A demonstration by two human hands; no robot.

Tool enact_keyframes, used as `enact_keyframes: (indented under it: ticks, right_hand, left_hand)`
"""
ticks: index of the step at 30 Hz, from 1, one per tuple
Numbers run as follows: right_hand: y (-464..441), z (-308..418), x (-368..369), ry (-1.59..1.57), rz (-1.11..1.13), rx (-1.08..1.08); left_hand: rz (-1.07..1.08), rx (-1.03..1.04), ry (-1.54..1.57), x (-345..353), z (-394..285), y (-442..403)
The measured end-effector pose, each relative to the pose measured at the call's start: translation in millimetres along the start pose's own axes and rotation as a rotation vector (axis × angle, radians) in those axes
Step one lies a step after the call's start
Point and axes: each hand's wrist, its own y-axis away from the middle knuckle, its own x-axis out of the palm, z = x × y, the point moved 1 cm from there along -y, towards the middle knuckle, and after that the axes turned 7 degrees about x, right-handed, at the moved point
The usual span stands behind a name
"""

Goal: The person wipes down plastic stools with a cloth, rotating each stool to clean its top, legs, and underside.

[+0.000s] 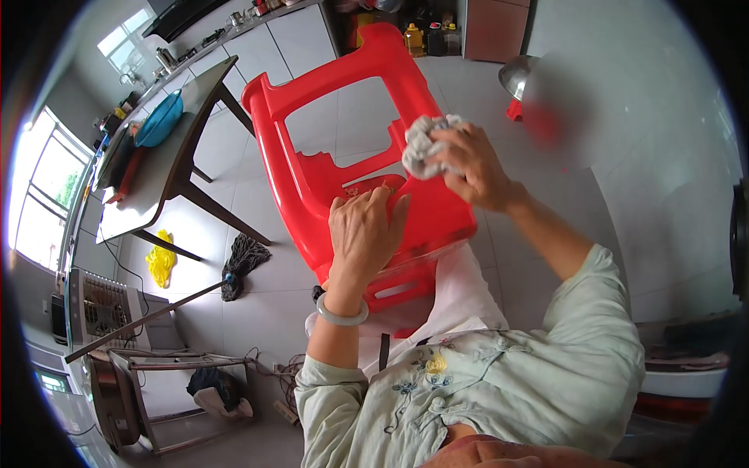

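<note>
Head view, the only one. Red plastic chair point(433, 210) in front of the person, close against the lap and legs, its open frame pointing away toward the kitchen side. Hands apart. Right hand point(474, 168) closed round a bunched grey-white cloth point(424, 148), at the right-hand rail beside the big opening. Left hand point(363, 230) laid on the chair near the patterned patch – can't tell if it grips or only rests, fingertips partly out of sight.

Step looks like wiping down the chair. To do it well: brace with the left, keep the cloth flat under the fingers rather than balled, follow each rail lengthwise, fold to a clean face often. Scalloped inner edges and corners probably need a fingertip pushed into the cloth. Likely risk – frame rocking if pressed hard on one side.

Writing: none readable. Gold-ish marking point(363, 188) on the chair, too small and half covered by the hand. Bottles point(414, 40) at the back, any labels illegible.
</note>
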Motion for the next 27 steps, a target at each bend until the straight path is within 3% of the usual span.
enact_keyframes:
  ticks: [2,8,12,15,17,19,21,23,24,27]
  right_hand:
    - [-20,-33,13,-0.093,0.017,0.083]
    - [-111,-135,66,-0.041,-0.093,0.1]
    - [-161,-160,78,-0.063,-0.029,0.17]
    - [-185,-170,83,0.18,-0.031,0.201]
    - [-193,-172,79,0.284,0.048,0.1]
    - [-195,-192,98,0.213,-0.15,0.21]
    - [-184,-209,112,0.078,-0.164,0.248]
    - [-175,-215,115,-0.597,-0.112,0.383]
    - [-169,-216,121,-0.462,-0.141,0.566]
    - [-147,-197,111,-0.316,-0.164,0.605]
  left_hand:
    - [0.095,-0.027,-0.011,-2,-2,-3]
    - [0.058,0.021,-0.018,2,-6,1]
    - [0.123,-0.023,-0.023,-4,-5,2]
    - [0.136,-0.009,-0.064,-6,-9,6]
    - [0.13,-0.022,-0.047,-6,-10,7]
    - [0.137,-0.021,-0.04,-6,-12,5]
    - [0.14,-0.014,-0.031,-5,-13,5]
    - [0.093,-0.002,-0.03,-3,-12,2]
    - [0.094,-0.003,-0.03,-3,-12,1]
    - [0.164,-0.001,-0.032,-3,-11,-3]
